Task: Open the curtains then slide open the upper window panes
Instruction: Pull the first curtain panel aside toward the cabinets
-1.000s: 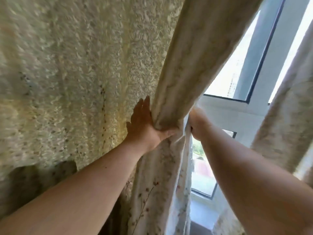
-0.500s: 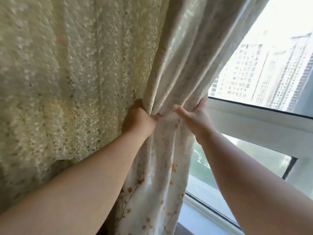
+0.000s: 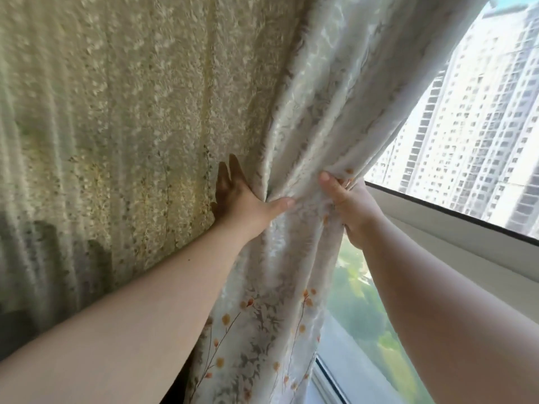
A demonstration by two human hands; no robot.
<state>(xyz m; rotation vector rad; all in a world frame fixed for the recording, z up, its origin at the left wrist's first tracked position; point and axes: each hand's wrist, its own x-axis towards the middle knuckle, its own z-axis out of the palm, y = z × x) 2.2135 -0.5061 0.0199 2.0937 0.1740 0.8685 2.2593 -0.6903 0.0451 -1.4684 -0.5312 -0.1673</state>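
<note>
Bunching one curtain: left hand flat, thumb hooked; right hand fingers gripping folds.

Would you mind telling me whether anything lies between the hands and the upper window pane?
Yes: the bunched curtain, held by both the left hand and right hand, hangs before the pane's left part. The right part is uncovered.
</note>
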